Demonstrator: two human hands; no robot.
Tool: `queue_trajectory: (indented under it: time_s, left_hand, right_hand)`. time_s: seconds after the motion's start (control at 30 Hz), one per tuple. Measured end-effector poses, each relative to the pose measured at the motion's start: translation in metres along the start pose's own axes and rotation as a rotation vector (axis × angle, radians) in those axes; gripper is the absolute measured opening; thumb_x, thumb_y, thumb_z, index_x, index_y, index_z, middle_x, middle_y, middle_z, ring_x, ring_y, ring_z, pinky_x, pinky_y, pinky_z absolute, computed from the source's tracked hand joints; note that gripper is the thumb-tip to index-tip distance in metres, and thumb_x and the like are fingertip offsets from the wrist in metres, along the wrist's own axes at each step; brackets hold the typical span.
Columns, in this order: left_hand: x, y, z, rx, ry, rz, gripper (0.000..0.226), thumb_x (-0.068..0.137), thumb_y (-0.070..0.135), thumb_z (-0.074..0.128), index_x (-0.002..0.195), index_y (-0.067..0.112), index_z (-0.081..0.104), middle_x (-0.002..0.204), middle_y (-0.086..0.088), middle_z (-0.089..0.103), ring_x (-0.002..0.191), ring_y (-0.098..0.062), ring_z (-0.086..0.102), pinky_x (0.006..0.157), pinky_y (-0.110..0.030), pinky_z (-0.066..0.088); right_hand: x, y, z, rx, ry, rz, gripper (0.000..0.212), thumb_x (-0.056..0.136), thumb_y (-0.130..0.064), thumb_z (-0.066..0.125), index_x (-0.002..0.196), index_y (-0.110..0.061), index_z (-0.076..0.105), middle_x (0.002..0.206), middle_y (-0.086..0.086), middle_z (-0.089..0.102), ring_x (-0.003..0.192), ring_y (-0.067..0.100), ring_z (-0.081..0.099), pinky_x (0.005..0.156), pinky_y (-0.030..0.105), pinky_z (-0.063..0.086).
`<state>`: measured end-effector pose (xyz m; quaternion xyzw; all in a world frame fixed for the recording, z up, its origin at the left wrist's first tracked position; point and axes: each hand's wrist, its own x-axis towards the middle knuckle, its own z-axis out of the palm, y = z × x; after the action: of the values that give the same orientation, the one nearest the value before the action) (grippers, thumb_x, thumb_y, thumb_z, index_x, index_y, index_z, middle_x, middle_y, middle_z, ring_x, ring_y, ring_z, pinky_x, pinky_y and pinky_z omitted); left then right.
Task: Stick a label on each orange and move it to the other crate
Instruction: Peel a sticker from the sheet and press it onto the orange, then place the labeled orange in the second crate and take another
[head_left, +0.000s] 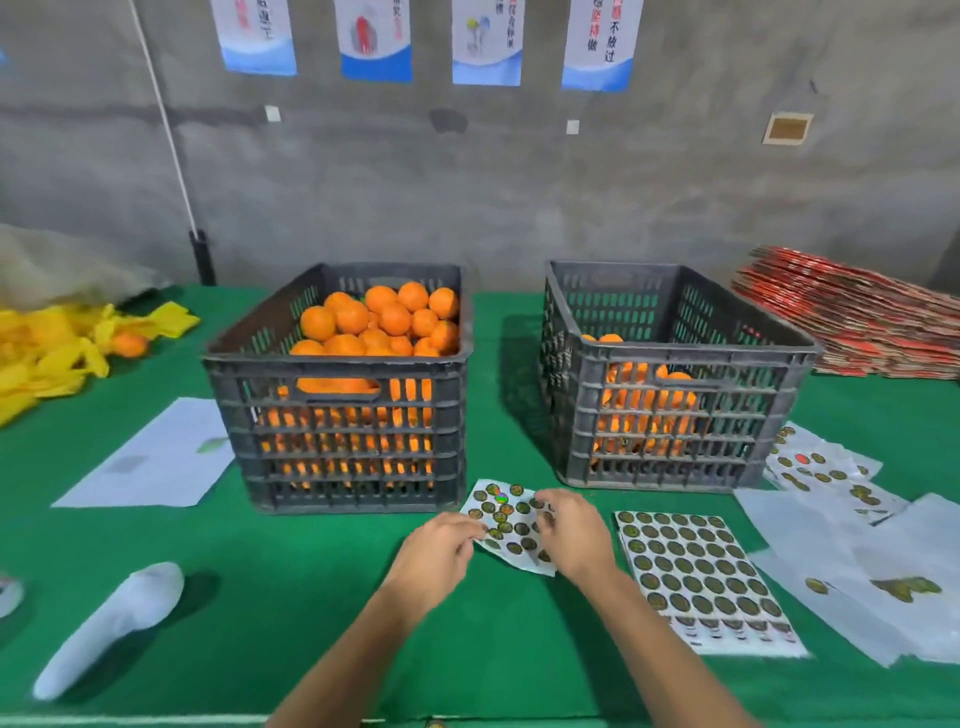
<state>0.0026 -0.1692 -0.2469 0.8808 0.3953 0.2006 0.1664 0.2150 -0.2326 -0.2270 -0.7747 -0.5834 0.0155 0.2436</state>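
Two hands are working a partly used label sheet (506, 522) on the green table (311, 597): the left hand (436, 553) is pinching its near edge, the right hand (569, 532) is curling its fingers onto its right side. Behind, oranges (382, 322) are filling the left crate (343, 389); the right crate (670, 379) is sitting partly filled. A full label sheet (701, 577) is lying just right of the hands.

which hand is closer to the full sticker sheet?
Right. The right hand sits just beside the full sticker sheet; the left hand is farther off, across the partly used sheet.
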Motion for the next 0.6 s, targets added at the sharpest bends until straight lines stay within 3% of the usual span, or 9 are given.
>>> queue_trajectory:
  time_s: [0.07,0.13,0.27,0.37,0.6]
  left_hand:
    - [-0.006,-0.011,-0.001,-0.005,-0.048,-0.012,0.036,0.103,0.014,0.050,0.129,0.026,0.072,0.140,0.014,0.063,0.128,-0.004,0.056,0.117,-0.021,0.035]
    - [-0.010,-0.018,0.001,-0.017,-0.084,0.000,0.035,0.103,0.016,0.051,0.130,0.025,0.071,0.141,0.013,0.062,0.129,-0.004,0.055,0.119,-0.022,0.033]
    - [-0.012,-0.023,0.005,-0.024,-0.121,0.022,0.031,0.103,0.024,0.053,0.128,0.029,0.071,0.136,0.018,0.061,0.126,0.001,0.050,0.119,-0.024,0.034]
    - [-0.012,-0.022,0.003,-0.027,-0.135,0.035,0.031,0.100,0.025,0.053,0.124,0.029,0.071,0.133,0.021,0.060,0.123,0.003,0.048,0.116,-0.027,0.036]
    - [-0.014,-0.014,-0.002,-0.002,-0.146,0.020,0.034,0.101,0.029,0.047,0.129,0.030,0.067,0.139,0.021,0.056,0.127,0.001,0.047,0.118,-0.029,0.035]
  right_hand:
    - [0.001,-0.004,0.011,0.005,-0.092,-0.008,0.030,0.101,-0.018,0.056,0.128,-0.019,0.069,0.127,0.002,0.069,0.113,0.023,0.063,0.095,0.033,0.049]
    - [0.004,-0.008,0.019,-0.012,-0.131,-0.013,0.023,0.101,-0.023,0.056,0.118,-0.018,0.070,0.120,0.003,0.069,0.108,0.026,0.063,0.090,0.035,0.051]
    - [0.019,-0.016,0.023,-0.022,-0.123,0.054,0.019,0.101,-0.022,0.054,0.109,-0.014,0.069,0.113,0.005,0.067,0.101,0.025,0.062,0.087,0.036,0.052]
    - [0.034,-0.021,0.024,-0.048,-0.139,0.117,0.015,0.103,-0.024,0.051,0.093,-0.017,0.060,0.111,0.007,0.060,0.093,0.030,0.065,0.084,0.037,0.052]
    - [0.051,-0.021,0.036,-0.053,-0.127,0.182,0.020,0.102,-0.037,0.056,0.108,-0.029,0.073,0.110,0.002,0.059,0.095,0.026,0.066,0.095,0.036,0.049]
